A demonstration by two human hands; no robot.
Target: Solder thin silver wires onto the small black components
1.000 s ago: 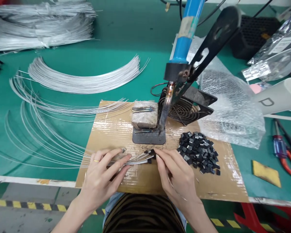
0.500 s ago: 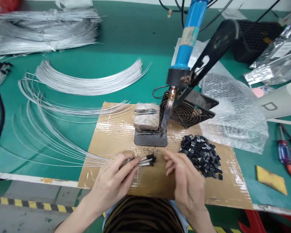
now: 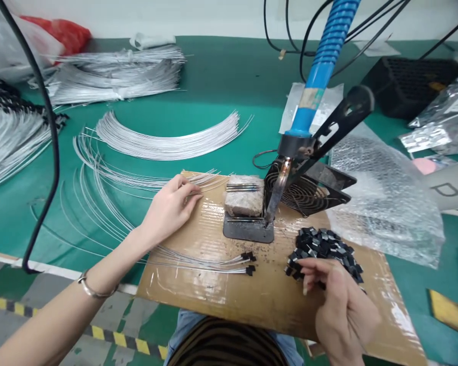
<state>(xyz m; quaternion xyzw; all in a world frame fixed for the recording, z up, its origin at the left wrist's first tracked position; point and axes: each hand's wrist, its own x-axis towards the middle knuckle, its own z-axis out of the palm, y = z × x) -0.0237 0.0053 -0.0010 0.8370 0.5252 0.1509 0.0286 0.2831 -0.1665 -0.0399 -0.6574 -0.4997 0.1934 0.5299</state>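
My left hand [image 3: 173, 206] reaches over the bundle of thin white wires [image 3: 137, 175], its thumb and fingers pinched at the wire ends near the cardboard's upper left corner. At the left edge of a heap of small black rectangular pieces [image 3: 324, 244] is my right hand [image 3: 339, 290], with its fingers curled together. Whatever lies between those fingertips is hidden. Between the hands, several white wires tipped with black end pieces [image 3: 249, 264] rest on the cardboard sheet [image 3: 198, 290].
A soldering iron with a blue handle [image 3: 309, 109] hangs in a black stand [image 3: 248, 234] beside a pale block [image 3: 244, 201]. Behind it are a small fan [image 3: 305, 188] and bubble wrap [image 3: 381, 188]. More white wires [image 3: 168, 145] lie farther back. A black cable [image 3: 53, 137] crosses the left side.
My left hand has let go of the black-tipped wires and moved up to the bare wire ends. My right hand has moved right to the black pieces. The view has shifted.
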